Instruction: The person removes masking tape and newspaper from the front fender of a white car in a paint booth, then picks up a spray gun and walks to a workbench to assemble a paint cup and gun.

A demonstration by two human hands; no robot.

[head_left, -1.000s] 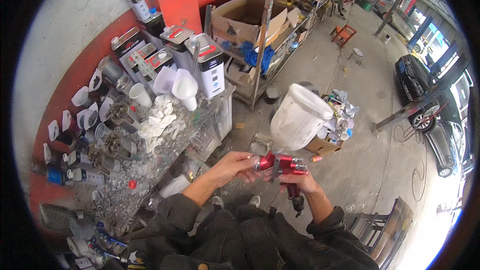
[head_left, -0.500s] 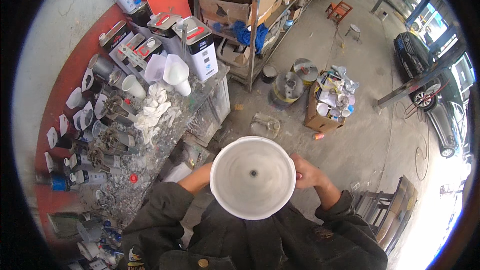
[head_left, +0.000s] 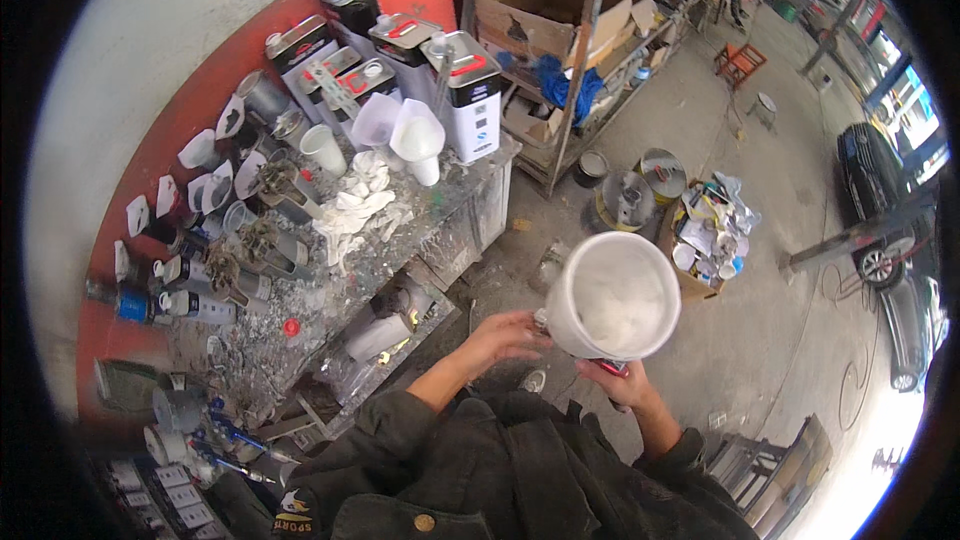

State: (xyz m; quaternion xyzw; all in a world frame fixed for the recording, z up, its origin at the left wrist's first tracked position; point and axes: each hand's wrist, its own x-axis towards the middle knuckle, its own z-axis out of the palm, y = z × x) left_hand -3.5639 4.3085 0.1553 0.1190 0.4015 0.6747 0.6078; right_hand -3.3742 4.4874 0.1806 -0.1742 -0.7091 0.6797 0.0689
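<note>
A spray gun with a white, round paint cup [head_left: 622,308] is held out in front of me. The cup tilts so that its mouth faces up toward me; a cloudy white patch shows inside. My right hand [head_left: 622,385] is closed round the gun's red handle [head_left: 612,368], just under the cup. Left of the cup, my left hand [head_left: 508,336] has its fingers stretched out and slightly blurred. Their tips are beside a small metal part [head_left: 541,319] of the gun; whether they touch it I cannot tell.
On my left, a paint-spattered workbench [head_left: 440,240] holds metal cans [head_left: 470,100], plastic cups [head_left: 418,140], white rags [head_left: 360,205] and several used spray guns. Beyond are a shelf with a cardboard box [head_left: 530,25], drums [head_left: 625,198] and a full waste box [head_left: 708,240]. Cars [head_left: 868,175] stand right.
The spray gun and cup have moved right and tilted. My left hand has come into view from behind the cup. The view has shifted, so the bench appears further right.
</note>
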